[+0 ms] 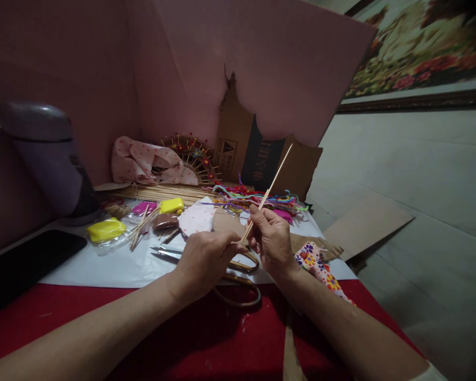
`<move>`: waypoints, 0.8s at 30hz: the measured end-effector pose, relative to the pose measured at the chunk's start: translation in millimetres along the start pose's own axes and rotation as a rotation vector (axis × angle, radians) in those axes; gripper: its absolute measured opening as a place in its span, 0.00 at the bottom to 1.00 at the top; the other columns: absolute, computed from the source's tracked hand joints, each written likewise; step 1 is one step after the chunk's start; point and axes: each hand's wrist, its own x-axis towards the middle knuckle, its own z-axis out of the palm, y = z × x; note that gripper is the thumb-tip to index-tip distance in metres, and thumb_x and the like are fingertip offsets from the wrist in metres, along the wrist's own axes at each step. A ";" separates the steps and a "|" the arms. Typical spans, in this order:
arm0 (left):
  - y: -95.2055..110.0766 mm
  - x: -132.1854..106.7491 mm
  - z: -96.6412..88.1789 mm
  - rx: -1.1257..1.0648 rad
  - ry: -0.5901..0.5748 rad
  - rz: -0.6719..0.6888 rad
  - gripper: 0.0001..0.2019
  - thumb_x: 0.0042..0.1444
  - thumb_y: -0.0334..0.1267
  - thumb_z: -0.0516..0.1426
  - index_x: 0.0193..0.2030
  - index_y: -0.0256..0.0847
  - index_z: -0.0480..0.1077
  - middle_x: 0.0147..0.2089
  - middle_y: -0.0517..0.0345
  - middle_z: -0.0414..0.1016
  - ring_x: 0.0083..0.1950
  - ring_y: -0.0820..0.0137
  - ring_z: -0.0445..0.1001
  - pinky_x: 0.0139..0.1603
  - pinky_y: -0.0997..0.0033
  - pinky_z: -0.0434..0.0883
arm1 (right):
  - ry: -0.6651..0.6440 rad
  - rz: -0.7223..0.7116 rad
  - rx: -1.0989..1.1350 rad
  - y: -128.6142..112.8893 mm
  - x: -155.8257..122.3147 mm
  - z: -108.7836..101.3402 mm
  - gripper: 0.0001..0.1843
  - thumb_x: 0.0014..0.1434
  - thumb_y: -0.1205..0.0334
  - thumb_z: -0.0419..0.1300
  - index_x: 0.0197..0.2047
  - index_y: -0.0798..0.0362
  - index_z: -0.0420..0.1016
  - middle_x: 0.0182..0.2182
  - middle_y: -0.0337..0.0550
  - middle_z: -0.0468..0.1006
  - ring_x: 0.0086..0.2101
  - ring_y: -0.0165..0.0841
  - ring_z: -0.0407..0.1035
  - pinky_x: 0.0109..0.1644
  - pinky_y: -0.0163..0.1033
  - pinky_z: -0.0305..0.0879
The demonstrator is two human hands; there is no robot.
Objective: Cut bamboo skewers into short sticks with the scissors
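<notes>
My right hand is closed around thin bamboo sticks, with one long stick slanting up to the right past the fingers. My left hand pinches at the lower end of the sticks, its fingertips close to the right hand's. Below the left hand lie scissors with blades pointing left, partly covered by that hand. Just behind the hands are a round white patterned fabric piece and a brown cardboard piece. Flower-printed cloth lies beside my right wrist.
Colourful pipe cleaners and a row of long sticks lie farther back. Yellow clay packets sit left, near a black phone and a dark flask. Cut cardboard leans against a pink panel.
</notes>
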 end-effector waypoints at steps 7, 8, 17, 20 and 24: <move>-0.3 -1.7 1.6 0.031 0.082 0.045 0.14 0.59 0.41 0.52 0.27 0.38 0.72 0.20 0.59 0.73 0.20 0.75 0.66 0.23 0.75 0.57 | 0.005 -0.024 -0.016 0.0 -0.2 -0.1 0.22 0.50 0.44 0.61 0.22 0.54 0.64 0.10 0.29 0.64 0.09 0.20 0.53 0.09 0.24 0.44; -1.0 -1.8 2.2 0.034 0.095 0.052 0.14 0.59 0.41 0.52 0.27 0.38 0.72 0.20 0.59 0.73 0.20 0.75 0.66 0.23 0.75 0.57 | 0.000 -0.027 -0.023 0.3 -0.2 -0.3 0.22 0.50 0.44 0.61 0.22 0.54 0.64 0.10 0.30 0.64 0.09 0.20 0.53 0.09 0.24 0.44; -4.6 -1.1 3.4 0.077 0.151 0.103 0.14 0.59 0.41 0.52 0.27 0.38 0.72 0.20 0.59 0.74 0.19 0.75 0.68 0.21 0.76 0.58 | -0.045 -0.013 -0.046 1.8 -1.4 0.4 0.21 0.51 0.45 0.61 0.21 0.54 0.64 0.10 0.29 0.64 0.08 0.20 0.52 0.09 0.25 0.45; -3.9 -1.9 2.6 0.096 0.141 0.104 0.14 0.59 0.41 0.53 0.26 0.37 0.71 0.20 0.60 0.74 0.19 0.75 0.68 0.21 0.76 0.58 | -0.056 -0.016 -0.046 1.6 -2.0 0.9 0.21 0.52 0.46 0.61 0.21 0.54 0.64 0.10 0.29 0.64 0.08 0.20 0.52 0.08 0.25 0.45; -2.4 -1.2 1.8 0.157 0.131 0.106 0.16 0.60 0.42 0.51 0.25 0.37 0.71 0.19 0.59 0.73 0.18 0.75 0.68 0.21 0.76 0.57 | -0.051 -0.012 -0.035 1.1 -2.2 1.2 0.21 0.51 0.46 0.61 0.21 0.54 0.64 0.10 0.29 0.63 0.08 0.20 0.53 0.08 0.24 0.46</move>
